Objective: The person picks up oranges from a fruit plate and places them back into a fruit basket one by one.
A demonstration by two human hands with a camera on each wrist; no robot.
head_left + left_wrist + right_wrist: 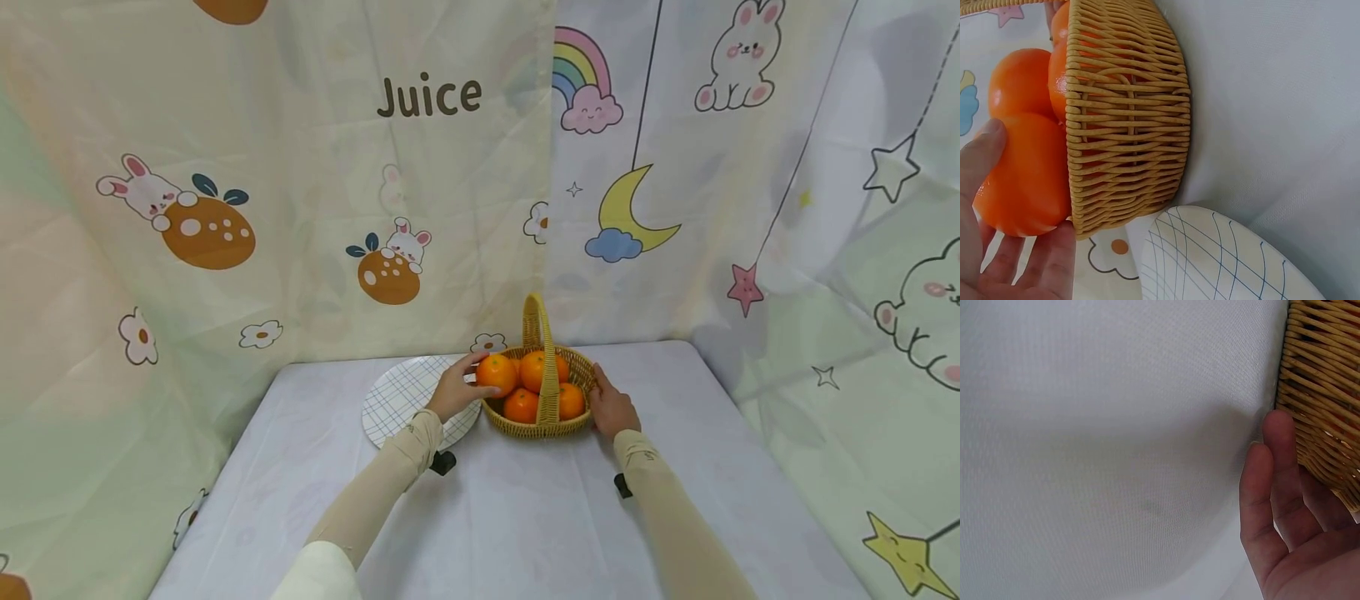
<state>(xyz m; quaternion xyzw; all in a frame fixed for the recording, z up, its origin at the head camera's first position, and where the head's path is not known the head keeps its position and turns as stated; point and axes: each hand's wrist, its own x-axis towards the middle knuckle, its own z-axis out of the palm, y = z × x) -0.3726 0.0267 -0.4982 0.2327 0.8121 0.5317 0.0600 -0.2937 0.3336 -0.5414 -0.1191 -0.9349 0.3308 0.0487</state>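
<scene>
A wicker basket (538, 427) with a tall handle stands at the back of the table and holds several oranges. My left hand (471, 380) reaches in from the left and grips the leftmost orange (498, 372), thumb on one side and fingers on the other. In the left wrist view that orange (1022, 178) sits at the basket's rim (1129, 119), with my thumb (979, 164) curled over it. My right hand (609, 402) lies with straight fingers (1279, 487) against the basket's right wall (1322, 394).
A white plate with a blue grid pattern (405, 398) lies on the white tablecloth (525, 508) just left of the basket, partly under my left wrist. Printed curtains close off the back and both sides.
</scene>
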